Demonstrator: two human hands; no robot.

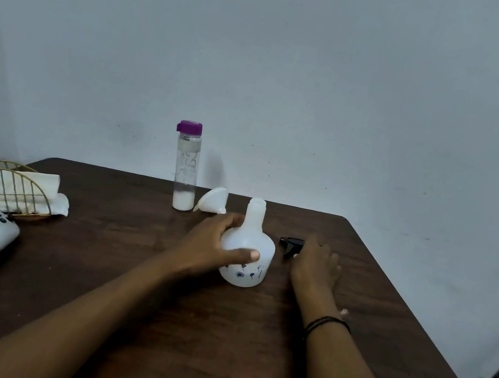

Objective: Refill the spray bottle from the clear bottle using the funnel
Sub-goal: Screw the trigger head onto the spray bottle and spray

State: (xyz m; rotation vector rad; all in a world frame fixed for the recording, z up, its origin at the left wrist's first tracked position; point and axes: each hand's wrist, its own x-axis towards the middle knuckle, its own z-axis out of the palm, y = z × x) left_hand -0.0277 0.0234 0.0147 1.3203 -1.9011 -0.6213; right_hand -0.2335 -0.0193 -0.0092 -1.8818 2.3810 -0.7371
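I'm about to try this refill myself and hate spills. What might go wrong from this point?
1. The funnel lies on its side behind the spray bottle, not yet in its open neck; pouring before it is seated would likely spill.
2. The clear bottle still wears its purple cap, and only the left hand steadies the spray bottle.
3. The right hand rests by the black spray head; a careless move could knock it away.
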